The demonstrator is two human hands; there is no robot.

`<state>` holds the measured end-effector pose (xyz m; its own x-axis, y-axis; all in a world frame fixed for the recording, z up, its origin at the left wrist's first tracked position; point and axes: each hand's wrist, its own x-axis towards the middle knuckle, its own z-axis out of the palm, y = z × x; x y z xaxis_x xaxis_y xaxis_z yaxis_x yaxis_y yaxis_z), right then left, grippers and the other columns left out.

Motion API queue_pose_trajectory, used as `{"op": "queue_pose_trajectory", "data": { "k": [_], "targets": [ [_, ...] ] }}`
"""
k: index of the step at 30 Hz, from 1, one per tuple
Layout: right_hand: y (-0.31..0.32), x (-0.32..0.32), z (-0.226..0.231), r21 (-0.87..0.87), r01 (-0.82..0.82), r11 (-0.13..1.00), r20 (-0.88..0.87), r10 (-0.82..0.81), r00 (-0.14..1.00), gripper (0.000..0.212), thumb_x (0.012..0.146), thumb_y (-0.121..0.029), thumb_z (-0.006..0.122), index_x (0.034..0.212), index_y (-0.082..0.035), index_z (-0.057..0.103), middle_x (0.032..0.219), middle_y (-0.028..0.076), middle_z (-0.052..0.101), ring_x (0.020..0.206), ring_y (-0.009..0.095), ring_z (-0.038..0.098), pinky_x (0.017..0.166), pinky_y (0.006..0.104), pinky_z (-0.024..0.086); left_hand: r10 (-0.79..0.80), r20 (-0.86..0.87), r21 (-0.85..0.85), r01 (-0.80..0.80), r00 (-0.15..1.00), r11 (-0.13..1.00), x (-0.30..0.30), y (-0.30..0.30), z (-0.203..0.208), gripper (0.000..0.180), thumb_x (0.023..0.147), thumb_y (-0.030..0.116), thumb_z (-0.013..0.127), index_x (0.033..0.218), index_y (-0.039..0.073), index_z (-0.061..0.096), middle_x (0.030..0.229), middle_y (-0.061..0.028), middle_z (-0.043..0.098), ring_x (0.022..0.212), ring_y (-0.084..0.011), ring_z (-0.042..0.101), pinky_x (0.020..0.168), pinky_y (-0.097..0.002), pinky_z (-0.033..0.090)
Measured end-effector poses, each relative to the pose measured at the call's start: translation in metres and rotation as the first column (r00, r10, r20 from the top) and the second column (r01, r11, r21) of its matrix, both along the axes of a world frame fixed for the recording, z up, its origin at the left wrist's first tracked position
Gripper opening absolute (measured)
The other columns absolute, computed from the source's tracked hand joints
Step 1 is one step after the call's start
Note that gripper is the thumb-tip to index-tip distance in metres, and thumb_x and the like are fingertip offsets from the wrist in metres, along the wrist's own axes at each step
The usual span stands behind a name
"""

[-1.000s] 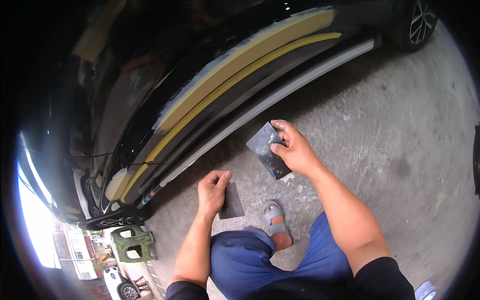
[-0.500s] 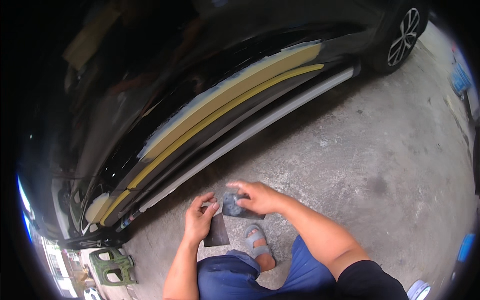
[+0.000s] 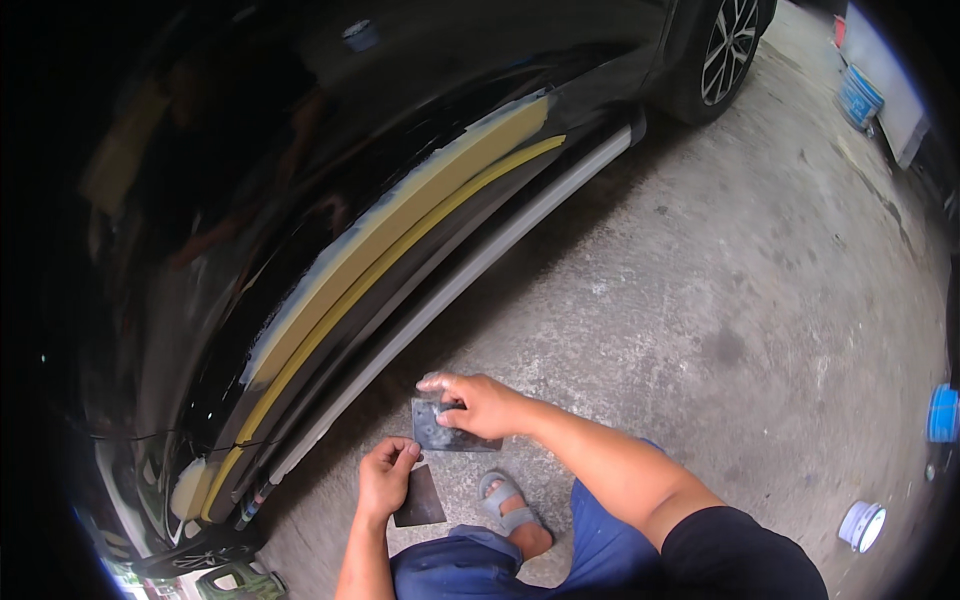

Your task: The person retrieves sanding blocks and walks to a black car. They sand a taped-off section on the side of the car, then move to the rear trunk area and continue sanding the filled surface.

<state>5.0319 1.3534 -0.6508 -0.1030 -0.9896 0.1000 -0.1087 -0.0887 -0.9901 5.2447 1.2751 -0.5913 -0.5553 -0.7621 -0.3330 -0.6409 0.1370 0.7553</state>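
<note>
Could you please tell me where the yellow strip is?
In the head view, mostly left of centre, the yellow strip runs low along the black car, beneath the tan patch.

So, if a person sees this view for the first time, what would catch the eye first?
Probably the long tan patch along the lower side of the black car, with a yellow strip running below it. Next, near the bottom centre, the right hand holds a dark, smudged plate, and the left hand a dark sheet.

Concrete floor (image 3: 640,300), white tub (image 3: 861,526), blue bucket (image 3: 859,98)
</note>
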Motion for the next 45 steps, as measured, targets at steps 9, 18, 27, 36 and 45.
{"op": "queue_pose_trajectory", "data": {
  "k": [9,18,27,36,45],
  "targets": [
    [0.004,-0.011,0.003,-0.003,0.01,1.0,0.016,-0.01,1.0,0.054,0.081,-0.012,0.066,0.131,-0.005,0.046,0.1,0.02,0.065,0.094,0.035,0.064,0.082,0.0408,0.05,0.046,-0.053,0.042,-0.043,0.998,0.998,0.015,-0.006,-0.005,0.012,0.094,0.013,0.059,0.098,0.001,0.058,0.077,0.0007,0.057,0.073,-0.0075,0.053,0.07,-0.0213,0.044],
    [0.015,0.021,0.012,0.008,-0.201,0.979,-0.159,0.2,0.967,0.059,0.08,-0.012,0.067,0.134,-0.008,0.045,0.083,0.014,0.065,0.078,0.033,0.064,0.072,0.0406,0.05,0.092,-0.213,0.236,-0.041,0.973,0.971,-0.008,0.011,-0.007,0.011,0.094,0.006,0.056,0.104,0.001,0.054,0.085,0.0005,0.057,0.072,-0.0052,0.05,0.066,-0.0202,0.043],
    [0.017,-0.008,0.006,0.12,0.2,0.972,0.098,-0.212,0.972,0.037,0.087,-0.016,0.062,0.121,-0.003,0.056,0.081,0.013,0.067,0.077,0.024,0.066,0.072,0.034,0.051,0.096,-0.086,0.173,-0.08,0.992,0.982,-0.011,0.005,-0.002,0.015,0.096,0.015,0.055,0.097,0.002,0.062,0.074,0.0039,0.055,0.064,-0.0041,0.045,0.058,-0.021,0.039],
    [0.019,-0.007,-0.014,-0.169,0.163,0.972,-0.206,-0.196,0.959,0.044,0.085,-0.009,0.061,0.127,-0.004,0.05,0.112,0.018,0.056,0.105,0.033,0.058,0.091,0.039,0.047,0.074,-0.201,0.103,-0.054,0.977,0.993,-0.012,-0.005,-0.015,0.012,0.092,0.015,0.062,0.087,0.005,0.058,0.057,0.0027,0.05,0.04,-0.0055,0.04,0.037,-0.0212,0.032],
    [0.03,0.006,-0.003,-0.013,-0.085,0.996,-0.123,0.083,0.989,0.048,0.08,-0.009,0.065,0.126,-0.004,0.051,0.098,0.019,0.067,0.092,0.035,0.065,0.081,0.0413,0.05,0.119,-0.174,0.135,-0.096,0.977,0.986,-0.028,0.007,0.001,0.018,0.096,0.021,0.056,0.088,0.005,0.057,0.055,0.0024,0.049,0.038,-0.0052,0.039,0.036,-0.02,0.031]
  ]
}}
